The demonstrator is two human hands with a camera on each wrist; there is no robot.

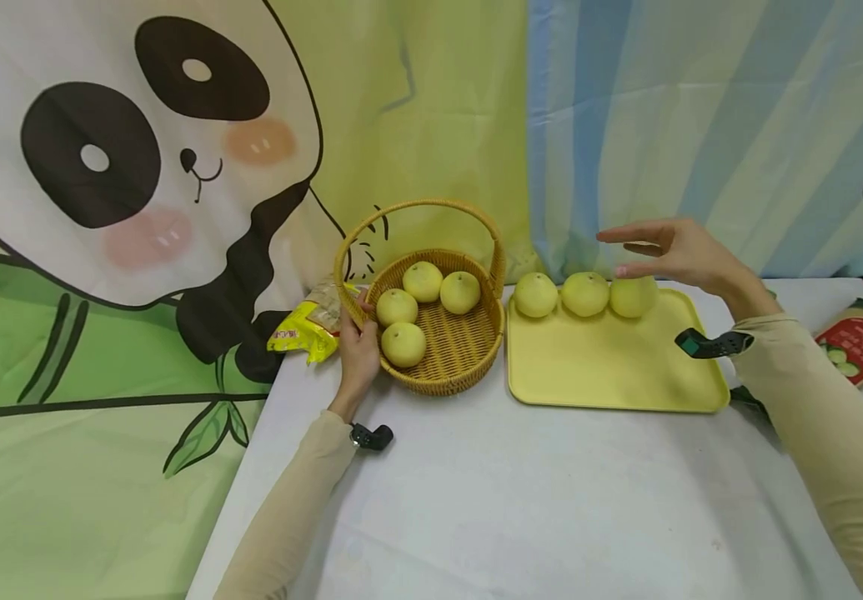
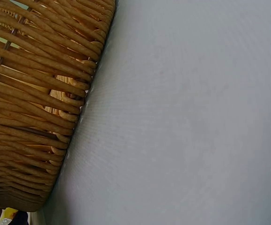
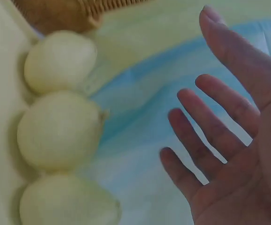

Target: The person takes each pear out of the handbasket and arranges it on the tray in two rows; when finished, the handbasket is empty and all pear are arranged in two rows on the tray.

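My left hand (image 1: 358, 358) grips the left side of a round wicker basket (image 1: 449, 385) where its tall handle meets the rim. Several round, pale yellow-green fruits (image 1: 403, 344) sit in the basket along its left and back. In the left wrist view the basket's woven wall (image 2: 37, 98) stands on the white cloth; the hand is out of sight. Over the back right of a yellow tray (image 1: 611, 362), my right hand (image 1: 674, 250) hovers with nothing in it, its fingers spread in the right wrist view. Three like fruits (image 1: 584, 294) line the tray's back edge, the rightmost nearest that hand.
A yellow snack bag (image 1: 307, 329) lies left of the basket. At the far right is a green-and-red packet (image 1: 860, 340), partly behind the right sleeve. A printed curtain (image 1: 431, 125) hangs right behind the table (image 1: 521, 500), which is covered in white cloth.
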